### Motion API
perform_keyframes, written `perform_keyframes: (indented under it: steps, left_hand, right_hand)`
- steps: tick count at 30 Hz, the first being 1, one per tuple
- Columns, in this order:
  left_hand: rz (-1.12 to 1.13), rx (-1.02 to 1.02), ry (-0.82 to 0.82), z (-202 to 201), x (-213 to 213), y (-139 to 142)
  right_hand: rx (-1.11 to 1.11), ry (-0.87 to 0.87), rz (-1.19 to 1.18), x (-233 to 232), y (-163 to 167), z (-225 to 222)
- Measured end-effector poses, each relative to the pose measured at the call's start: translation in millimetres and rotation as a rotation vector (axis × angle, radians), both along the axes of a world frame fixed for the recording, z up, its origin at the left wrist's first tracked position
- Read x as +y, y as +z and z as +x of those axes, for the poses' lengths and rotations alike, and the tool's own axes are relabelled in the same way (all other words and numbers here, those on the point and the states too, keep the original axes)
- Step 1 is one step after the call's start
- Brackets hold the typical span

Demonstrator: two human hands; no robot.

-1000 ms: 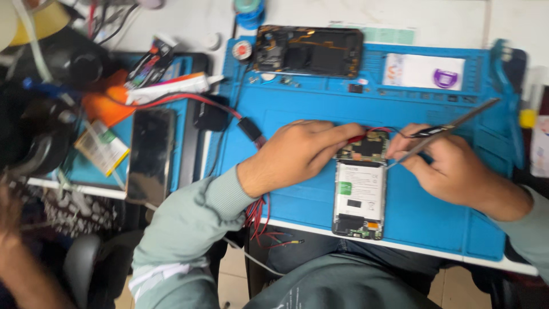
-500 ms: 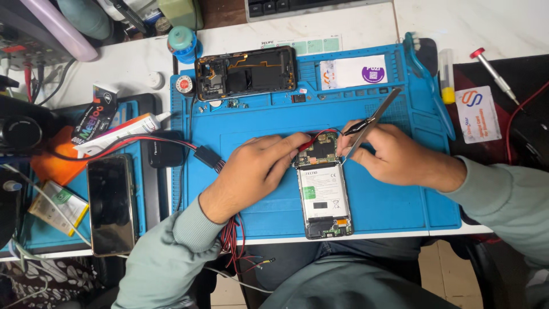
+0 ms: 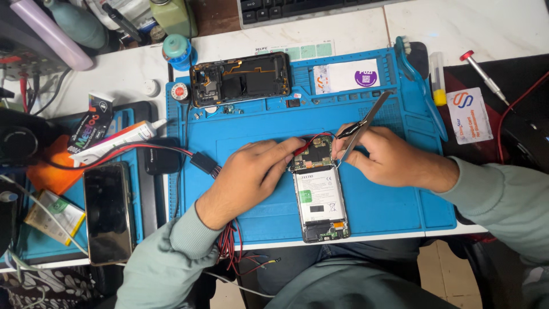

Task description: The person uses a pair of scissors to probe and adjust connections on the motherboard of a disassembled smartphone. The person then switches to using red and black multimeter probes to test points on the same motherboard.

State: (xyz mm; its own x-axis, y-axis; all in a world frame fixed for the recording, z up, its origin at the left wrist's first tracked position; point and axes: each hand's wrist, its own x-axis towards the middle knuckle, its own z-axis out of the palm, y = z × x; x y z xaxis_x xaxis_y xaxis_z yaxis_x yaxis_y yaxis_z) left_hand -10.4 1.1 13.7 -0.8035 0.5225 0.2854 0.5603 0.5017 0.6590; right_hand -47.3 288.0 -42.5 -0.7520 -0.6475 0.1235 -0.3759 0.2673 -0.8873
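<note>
pinching a red probe lead (image 3: 309, 143) in our left hand (image 3: 257, 171) and tweezers (image 3: 363, 126) in our right hand (image 3: 389, 157), we touch the opened phone (image 3: 318, 189) on the blue mat (image 3: 389, 200).

your mat (image 3: 257, 123) is bright blue on a white worktop (image 3: 486, 23). the phone (image 3: 318, 191) you work on shows a white battery with a green patch. your sleeves (image 3: 503, 194) are pale grey-green, the leads (image 3: 311, 141) red and black.
</note>
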Motion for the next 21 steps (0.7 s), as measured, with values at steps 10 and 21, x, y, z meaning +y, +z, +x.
perform_keyframes:
  steps: [10, 21]
  left_hand:
    - [-0.030, -0.008, 0.003, -0.1, 0.1, 1.7]
    - [-0.034, -0.015, -0.009, 0.3, -0.2, 1.4]
  right_hand:
    - [0.000, 0.009, -0.006, -0.6, 1.2, 0.1]
    - [-0.011, -0.006, 0.001, -0.4, 0.6, 0.9]
